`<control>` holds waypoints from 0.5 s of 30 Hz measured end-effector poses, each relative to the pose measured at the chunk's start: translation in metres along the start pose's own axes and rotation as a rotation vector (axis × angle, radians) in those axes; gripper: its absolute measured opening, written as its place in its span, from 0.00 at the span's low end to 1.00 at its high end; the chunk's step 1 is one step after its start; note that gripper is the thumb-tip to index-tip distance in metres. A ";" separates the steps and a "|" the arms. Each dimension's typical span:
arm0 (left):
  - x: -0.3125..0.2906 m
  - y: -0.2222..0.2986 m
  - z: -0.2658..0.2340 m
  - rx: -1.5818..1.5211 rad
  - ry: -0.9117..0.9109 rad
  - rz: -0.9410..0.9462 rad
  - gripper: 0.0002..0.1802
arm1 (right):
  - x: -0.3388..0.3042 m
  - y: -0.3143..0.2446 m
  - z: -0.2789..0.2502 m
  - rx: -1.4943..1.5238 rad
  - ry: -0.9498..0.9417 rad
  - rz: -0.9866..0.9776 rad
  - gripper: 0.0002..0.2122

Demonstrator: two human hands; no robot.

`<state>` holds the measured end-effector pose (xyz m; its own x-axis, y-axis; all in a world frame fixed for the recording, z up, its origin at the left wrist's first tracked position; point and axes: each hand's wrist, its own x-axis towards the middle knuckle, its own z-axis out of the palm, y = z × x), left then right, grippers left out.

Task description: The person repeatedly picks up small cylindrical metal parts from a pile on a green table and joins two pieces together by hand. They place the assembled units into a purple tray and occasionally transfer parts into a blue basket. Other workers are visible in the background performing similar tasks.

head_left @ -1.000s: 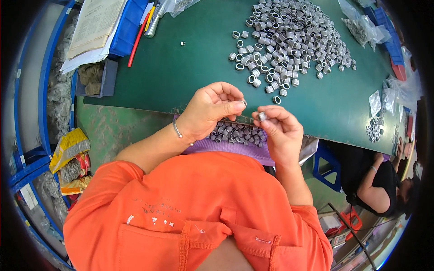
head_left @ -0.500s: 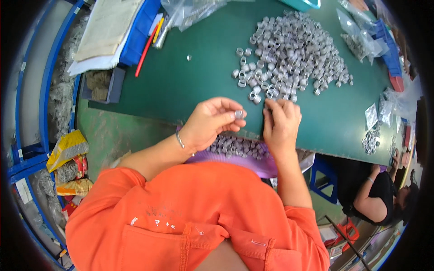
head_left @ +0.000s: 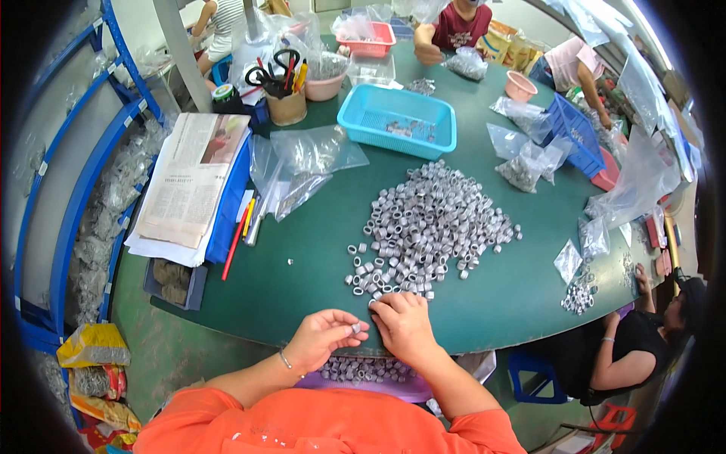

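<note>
My left hand (head_left: 327, 337) is closed in a pinch, with a small silver metal ring (head_left: 355, 328) between thumb and fingertips. It hovers over the table's near edge. Just right of it, my right hand (head_left: 404, 325) rests on the green table (head_left: 302, 280), fingers bent and pressed together at the near fringe of a large pile of metal rings (head_left: 435, 227). A loose ring shows by its fingertips; what lies under them is hidden. Below the edge, in front of my body, a purple container (head_left: 397, 390) holds many more rings.
Beyond the pile is a blue plastic basket (head_left: 397, 121) with small parts inside. At left are a newspaper (head_left: 185, 178), a red pen (head_left: 235, 246) and a holder (head_left: 287, 108) with scissors. Bagged parts (head_left: 522, 170) lie at right. A person in black (head_left: 631, 352) sits at the right; others work further off.
The view has tilted up, bringing in the far side of the table and more people. My left hand keeps its ring; my right hand stays at the pile's near fringe.
</note>
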<state>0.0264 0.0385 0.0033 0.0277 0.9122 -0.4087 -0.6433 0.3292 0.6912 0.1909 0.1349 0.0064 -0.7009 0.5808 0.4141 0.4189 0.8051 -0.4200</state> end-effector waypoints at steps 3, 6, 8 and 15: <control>0.001 0.001 0.000 0.012 0.021 0.019 0.06 | 0.005 0.005 -0.002 0.029 0.002 0.019 0.06; 0.003 -0.002 -0.006 0.225 0.145 0.176 0.06 | 0.023 0.016 -0.011 0.122 0.094 -0.012 0.05; 0.005 -0.007 -0.011 0.246 0.138 0.237 0.06 | 0.041 0.029 -0.023 0.119 0.129 -0.011 0.05; 0.004 -0.017 -0.014 0.333 0.032 0.372 0.07 | 0.141 0.098 -0.039 -0.221 0.325 -0.157 0.11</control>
<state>0.0270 0.0335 -0.0186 -0.1842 0.9764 -0.1126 -0.3259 0.0474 0.9442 0.1561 0.3001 0.0552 -0.5628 0.4280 0.7071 0.4599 0.8730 -0.1624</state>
